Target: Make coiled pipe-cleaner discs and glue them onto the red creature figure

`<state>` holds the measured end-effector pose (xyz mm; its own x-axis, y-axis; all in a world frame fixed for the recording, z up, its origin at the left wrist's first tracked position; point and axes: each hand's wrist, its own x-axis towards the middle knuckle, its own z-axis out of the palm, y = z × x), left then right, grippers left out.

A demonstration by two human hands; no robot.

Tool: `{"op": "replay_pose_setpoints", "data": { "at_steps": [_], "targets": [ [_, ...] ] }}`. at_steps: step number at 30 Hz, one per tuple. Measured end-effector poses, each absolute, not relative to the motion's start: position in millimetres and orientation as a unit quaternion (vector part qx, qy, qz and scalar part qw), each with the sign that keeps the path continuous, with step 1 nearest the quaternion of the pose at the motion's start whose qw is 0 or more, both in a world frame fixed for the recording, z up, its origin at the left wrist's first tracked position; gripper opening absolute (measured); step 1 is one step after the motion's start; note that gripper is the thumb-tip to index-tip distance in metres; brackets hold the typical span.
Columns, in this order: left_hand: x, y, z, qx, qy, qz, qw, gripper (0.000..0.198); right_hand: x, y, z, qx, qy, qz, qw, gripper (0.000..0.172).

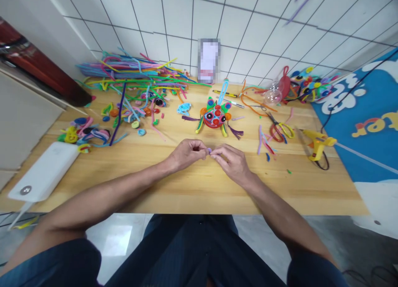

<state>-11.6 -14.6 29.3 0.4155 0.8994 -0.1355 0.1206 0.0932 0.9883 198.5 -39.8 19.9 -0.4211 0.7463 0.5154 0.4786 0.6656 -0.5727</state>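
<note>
Between my hands, just above the front part of the wooden table, is a small purple coil of pipe cleaner (209,150). My left hand (190,153) pinches it from the left with thumb and forefinger. From the other side my right hand (231,160) pinches its right end, fingertips close together. Right behind the hands sits a colourful pipe-cleaner animal ornament (214,116) with a red round body, green ears, purple tassels and a light blue loop on top. A crumpled light blue pipe-cleaner piece (184,108) lies to its left.
Pipe cleaners (130,71) are heaped at the back left, with coiled pieces (90,131) in front. A white power bank (43,171) lies at the left edge. Rightward are scissors (280,129), a yellow glue gun (319,145) and a clear plastic ball (273,95). A phone (209,61) leans on the tiled wall.
</note>
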Motion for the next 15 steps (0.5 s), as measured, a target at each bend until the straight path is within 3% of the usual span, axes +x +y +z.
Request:
{"op": "replay_pose_setpoints", "data": {
  "at_steps": [9, 15],
  "targets": [
    [-23, -9, 36, 0.689, 0.376, 0.205, 0.585, 0.019, 198, -37, 16, -0.374, -0.817, 0.233, 0.373, 0.006],
    [-18, -11, 31, 0.575, 0.381, 0.275, 0.67, 0.036, 194, -38, 14, -0.454, -0.711, 0.298, 0.446, 0.005]
  ]
}}
